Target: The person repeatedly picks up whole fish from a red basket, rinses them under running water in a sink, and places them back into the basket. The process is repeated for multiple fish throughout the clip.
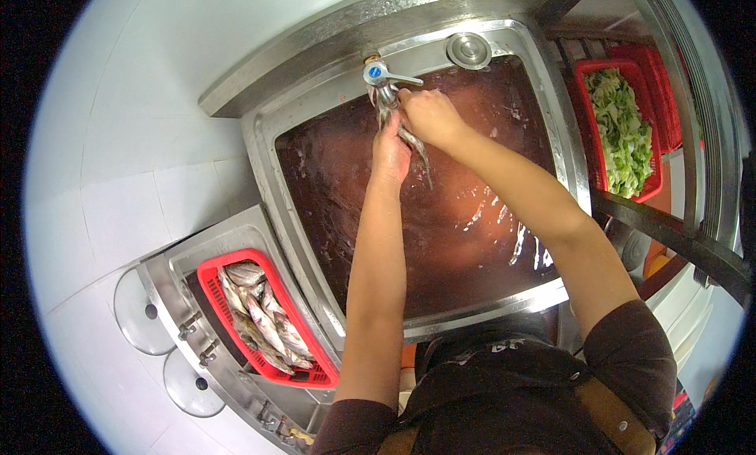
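Observation:
A slim fish is held under the metal faucet, its tail hanging down to the right over the water. My left hand grips the fish from below, thumb along its side. Close against it, my right hand is bent at the upper part of the fish, its fingertips partly hidden by the faucet and the fish; whether they pinch it I cannot tell. Below both hands, a large steel sink holds reddish-brown water.
Left of the sink, a red plastic basket holds several fish. A round metal drain strainer sits on the sink's back rim. Two glass lids hang at far left. On the right rack, a red basket holds chopped leafy greens.

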### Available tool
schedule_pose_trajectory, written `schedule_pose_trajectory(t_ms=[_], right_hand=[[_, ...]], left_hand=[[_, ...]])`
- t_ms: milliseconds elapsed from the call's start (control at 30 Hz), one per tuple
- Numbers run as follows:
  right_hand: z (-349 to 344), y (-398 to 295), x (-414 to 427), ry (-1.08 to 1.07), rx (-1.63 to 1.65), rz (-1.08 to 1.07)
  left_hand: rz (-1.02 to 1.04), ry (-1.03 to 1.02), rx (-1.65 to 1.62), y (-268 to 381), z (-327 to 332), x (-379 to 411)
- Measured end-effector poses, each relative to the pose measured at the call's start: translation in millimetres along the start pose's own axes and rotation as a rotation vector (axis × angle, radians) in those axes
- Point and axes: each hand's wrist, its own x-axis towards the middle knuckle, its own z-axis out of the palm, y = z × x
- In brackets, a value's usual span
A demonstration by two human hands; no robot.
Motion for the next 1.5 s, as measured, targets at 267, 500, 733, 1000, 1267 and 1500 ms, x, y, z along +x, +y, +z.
schedule_pose_trajectory(t_ms=[267, 500, 733, 1000, 1267, 1500], right_hand=[[12.1, 3.7, -6.0, 0.004, 0.258, 0.047], [4.9, -2.9, -11.7, 0.018, 0.425, 0.195], [6.7, -10.3, -12.1, -0.069, 0.425, 0.040], [36.1, 28.4, -83.3, -0.126, -0.109, -0.100], [32.6, 20.9, -120.6, -0.209, -0.148, -0.087], [55.2, 9.0, -141.8, -0.352, -0.029, -0.068]], left_hand=[[0.144, -0.035, 0.071, 1.6, -6.2, 1.5], [0.227, -0.125, 0.051, 13.2, -0.6, 5.1], [0.330, 0.183, 0.174, 23.9, -2.0, -7.9], [0.718, 0.714, 1.419, 60.3, -35.4, -72.5], [0.741, 1.013, 1.424, 112.6, -159.1, -237.9], [0.320, 1.432, 1.470, 137.9, -288.9, -415.5]])
